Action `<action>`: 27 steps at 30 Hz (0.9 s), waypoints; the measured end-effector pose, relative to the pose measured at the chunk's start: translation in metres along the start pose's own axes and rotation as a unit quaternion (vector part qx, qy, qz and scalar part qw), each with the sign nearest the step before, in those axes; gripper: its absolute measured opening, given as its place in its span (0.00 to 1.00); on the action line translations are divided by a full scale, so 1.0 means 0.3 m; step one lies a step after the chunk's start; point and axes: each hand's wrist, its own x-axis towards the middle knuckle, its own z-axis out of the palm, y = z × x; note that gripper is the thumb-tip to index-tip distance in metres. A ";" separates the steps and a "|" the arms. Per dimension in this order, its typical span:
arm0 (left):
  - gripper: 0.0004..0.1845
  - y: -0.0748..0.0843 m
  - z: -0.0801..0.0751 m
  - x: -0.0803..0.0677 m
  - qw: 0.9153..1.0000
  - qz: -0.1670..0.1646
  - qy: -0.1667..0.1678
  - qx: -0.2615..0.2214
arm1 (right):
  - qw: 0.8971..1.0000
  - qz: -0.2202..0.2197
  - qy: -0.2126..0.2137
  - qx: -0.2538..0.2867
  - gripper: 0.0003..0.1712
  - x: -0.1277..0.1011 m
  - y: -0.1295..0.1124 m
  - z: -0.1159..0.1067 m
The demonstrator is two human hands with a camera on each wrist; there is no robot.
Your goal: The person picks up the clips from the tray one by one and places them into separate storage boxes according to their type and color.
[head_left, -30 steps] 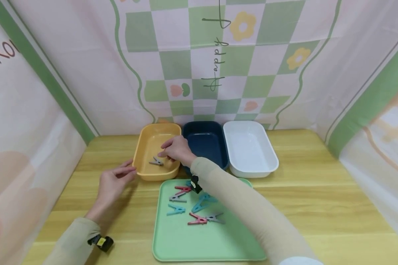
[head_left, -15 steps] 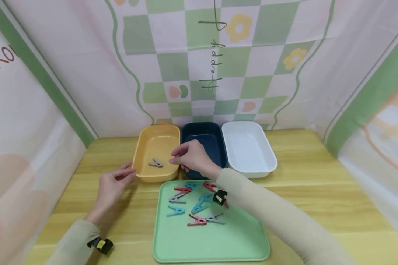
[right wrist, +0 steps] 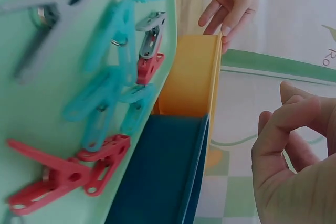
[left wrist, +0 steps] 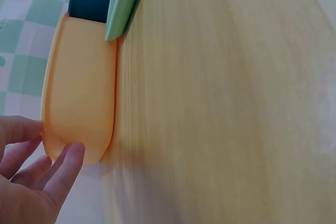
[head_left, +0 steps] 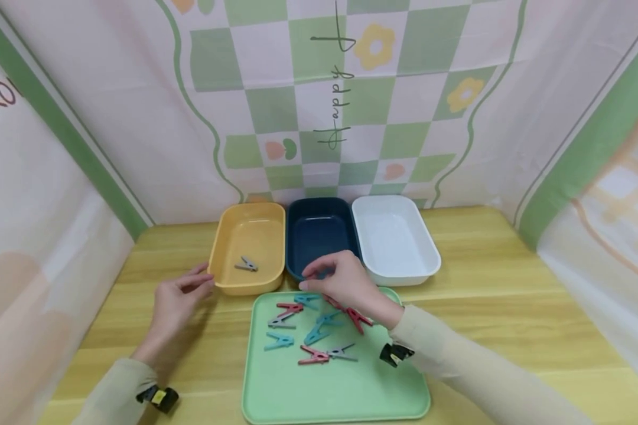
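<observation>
My left hand (head_left: pixel 178 298) rests its fingertips on the near left corner of the yellow bin (head_left: pixel 220 236), fingers fairly straight; the left wrist view shows the thumb (left wrist: pixel 67 169) by the outer wall. A single grey clothespin (head_left: pixel 247 264) lies inside that bin. Above the far edge of the green tray (head_left: pixel 329 395) hovers my right hand (head_left: pixel 345 283), in front of the navy bin (head_left: pixel 321 236). Its fingers are loosely bent, with nothing between them in the right wrist view. Beneath it, red clothespins (head_left: pixel 358 319) lie partly covered.
Blue clothespins (head_left: pixel 279 341), a pink one (head_left: pixel 313 355) and grey ones (head_left: pixel 342 352) are scattered on the tray. A white bin (head_left: pixel 399 236) stands right of the navy one. Behind the bins hangs a patterned cloth (head_left: pixel 319 118); all stands on a wooden table (head_left: pixel 489 283).
My right hand has drawn back from over the yellow bin, moving right and nearer to the green tray. The grey clothespin stays in the yellow bin. My left hand keeps its place.
</observation>
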 end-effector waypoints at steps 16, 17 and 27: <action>0.12 -0.005 0.010 -0.004 1.000 0.007 0.005 -0.001 | 0.999 0.024 -0.006 0.027 0.10 -0.139 0.106 -0.060; 0.12 -0.005 0.009 -0.003 1.000 0.008 0.006 -0.001 | 0.999 0.028 -0.003 0.029 0.11 -0.144 0.113 -0.062; 0.12 -0.001 0.005 0.001 1.000 0.001 0.004 0.000 | 0.998 0.045 0.020 0.036 0.15 -0.192 0.153 -0.092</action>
